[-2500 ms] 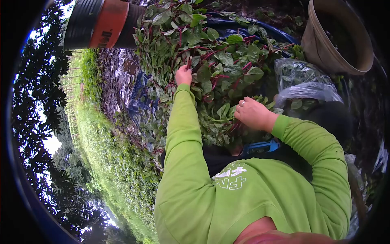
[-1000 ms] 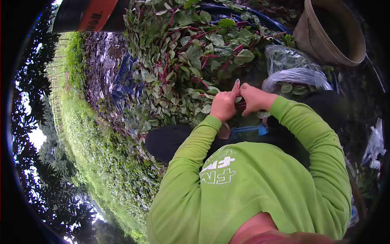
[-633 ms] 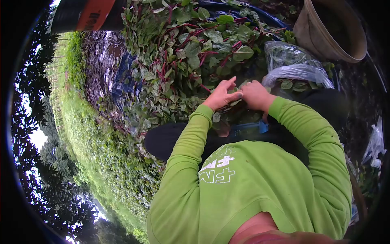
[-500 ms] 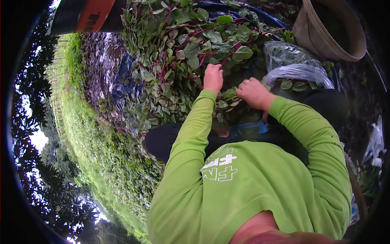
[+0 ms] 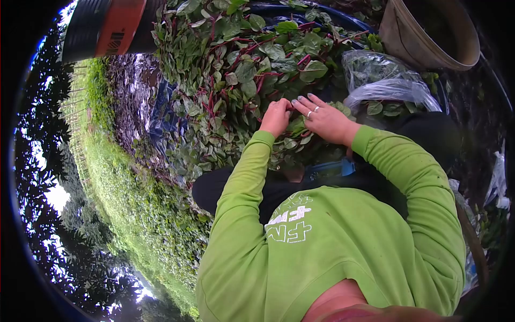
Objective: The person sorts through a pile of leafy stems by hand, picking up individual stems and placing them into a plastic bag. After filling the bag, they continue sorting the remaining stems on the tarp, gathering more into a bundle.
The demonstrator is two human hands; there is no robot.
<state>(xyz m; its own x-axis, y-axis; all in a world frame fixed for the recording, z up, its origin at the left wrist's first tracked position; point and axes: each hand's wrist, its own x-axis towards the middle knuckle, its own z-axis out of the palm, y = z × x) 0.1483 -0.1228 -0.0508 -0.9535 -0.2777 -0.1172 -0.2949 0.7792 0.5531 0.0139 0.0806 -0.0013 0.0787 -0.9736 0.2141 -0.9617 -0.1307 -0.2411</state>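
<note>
Two hands meet over the leafy stems (image 5: 247, 72) at upper centre, the left hand's (image 5: 276, 119) fingers bunched, hold unclear, the right hand's (image 5: 330, 125) loosely spread and seemingly empty, so a hard tug could tear tangled leaves.

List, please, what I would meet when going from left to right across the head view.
Dark barrel with red band → left hand → right hand → beige bucket → crumpled clear plastic.
</note>
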